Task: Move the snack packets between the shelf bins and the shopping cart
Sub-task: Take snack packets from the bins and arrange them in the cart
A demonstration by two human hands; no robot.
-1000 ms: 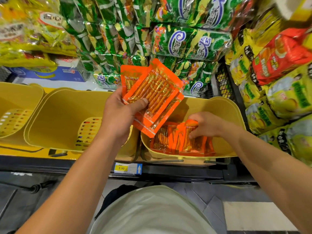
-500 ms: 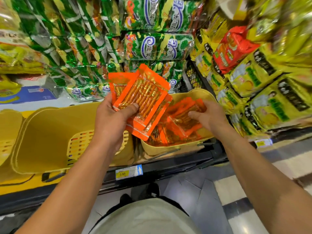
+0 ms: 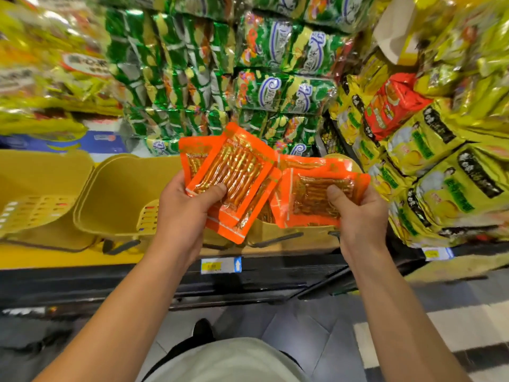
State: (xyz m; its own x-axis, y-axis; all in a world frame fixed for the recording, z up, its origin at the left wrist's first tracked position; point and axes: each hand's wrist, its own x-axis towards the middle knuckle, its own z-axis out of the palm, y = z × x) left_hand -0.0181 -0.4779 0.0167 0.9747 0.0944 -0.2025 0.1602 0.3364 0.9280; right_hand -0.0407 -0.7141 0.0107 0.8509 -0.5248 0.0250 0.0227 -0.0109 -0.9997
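My left hand (image 3: 184,213) grips a fanned stack of orange snack packets (image 3: 234,177) with the thumb on top, held above the gap between two yellow shelf bins. My right hand (image 3: 358,213) holds another bunch of the same orange packets (image 3: 314,199), thumb pressed on the clear window, just over the right yellow bin (image 3: 292,235). That bin is mostly hidden behind the packets and my hands. The middle yellow bin (image 3: 118,199) shows a bare slotted floor. No shopping cart is in view.
A third yellow bin (image 3: 41,199) sits at the left. Green snack bags (image 3: 275,92) are stacked behind the bins, yellow and red bags (image 3: 429,150) fill the right shelf. A price tag (image 3: 220,264) hangs on the dark shelf edge. Tiled floor lies below.
My right hand has lifted a bunch of orange packets out of the right bin and now holds them up beside the left hand's stack. The view has swung slightly.
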